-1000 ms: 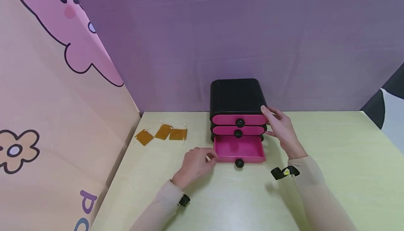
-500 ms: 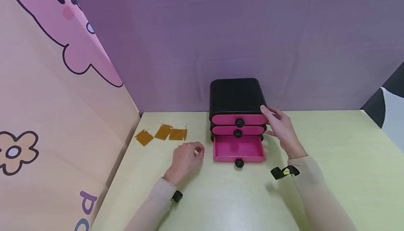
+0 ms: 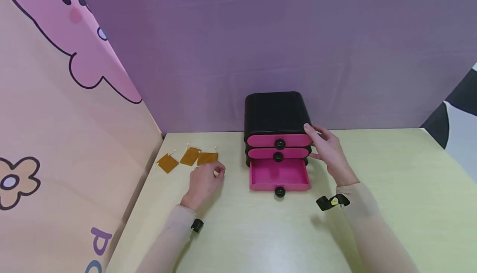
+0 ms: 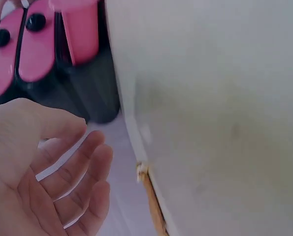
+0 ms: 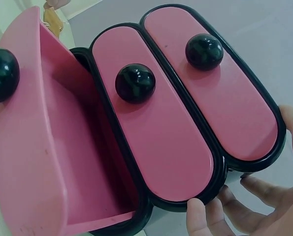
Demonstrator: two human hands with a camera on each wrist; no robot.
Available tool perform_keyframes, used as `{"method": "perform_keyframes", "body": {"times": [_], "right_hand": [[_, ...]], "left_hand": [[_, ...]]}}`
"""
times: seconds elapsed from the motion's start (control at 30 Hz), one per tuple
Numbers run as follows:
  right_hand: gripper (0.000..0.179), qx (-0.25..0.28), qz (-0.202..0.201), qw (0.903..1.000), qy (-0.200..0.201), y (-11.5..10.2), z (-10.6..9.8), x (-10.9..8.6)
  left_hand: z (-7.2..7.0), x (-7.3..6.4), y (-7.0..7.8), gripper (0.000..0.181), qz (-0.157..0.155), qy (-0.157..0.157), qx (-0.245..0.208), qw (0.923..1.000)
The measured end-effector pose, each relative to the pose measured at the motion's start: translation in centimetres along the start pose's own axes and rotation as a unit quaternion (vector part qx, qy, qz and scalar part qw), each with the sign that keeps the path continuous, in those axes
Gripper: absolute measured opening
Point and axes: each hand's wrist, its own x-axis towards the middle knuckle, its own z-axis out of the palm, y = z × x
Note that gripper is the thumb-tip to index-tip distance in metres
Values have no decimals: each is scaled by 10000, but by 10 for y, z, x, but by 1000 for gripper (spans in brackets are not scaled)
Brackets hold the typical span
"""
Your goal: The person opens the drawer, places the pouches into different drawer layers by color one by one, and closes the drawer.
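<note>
A small black cabinet [image 3: 275, 113] with pink drawers and round black knobs stands against the back wall. Its bottom drawer [image 3: 279, 175] is pulled out, and the pink inside shows. My right hand [image 3: 329, 153] touches the cabinet's right side, thumb at the upper front corner and fingers spread lower down. Three small mustard-brown drawstring pouches [image 3: 190, 156] lie left of the cabinet. Just in front of the rightmost pouch [image 3: 207, 158] is my left hand [image 3: 203, 182], its fingers loosely curved. Nothing shows between thumb and fingers in the left wrist view, where a pouch [image 4: 153, 204] appears beyond them.
The pale wooden table [image 3: 246, 231] meets a purple cloth backdrop [image 3: 208, 57] behind the cabinet. A printed panel [image 3: 67, 140] with cartoon shapes borders the left edge. A black-and-white shape [image 3: 454, 111] is at the far right.
My left hand has moved from the open drawer's left front corner leftward to the rightmost pouch. My right hand stays at the cabinet, and the drawer has not moved. The view has shifted slightly.
</note>
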Motion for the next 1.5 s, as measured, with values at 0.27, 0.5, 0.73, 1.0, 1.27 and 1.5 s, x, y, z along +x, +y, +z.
{"method": "perform_keyframes", "body": {"times": [0.27,0.5,0.73,1.0,1.27,1.5], "right_hand": [[93,-31,-1,10000,-56,3,0,-1],[96,-93,-30,9999,28,-2,-1,-3],[96,-90,18,10000,16,-1,-1,-3],[96,-90,1,10000,30,-1,-1,-2],[95,-72,15,10000,43,0,-2,-2],[96,-54,2,10000,11,0,-1,-1]], "left_hand": [[-20,14,-24,13,-199,116,151,9996],[-19,24,-40,19,-483,-48,-37,9988],[-15,29,-48,18,-636,-65,10,9980],[-10,34,-49,22,-664,-71,89,9977],[-2,41,-44,22,-842,-353,308,9953],[0,46,-41,18,-1033,-335,324,9936]]}}
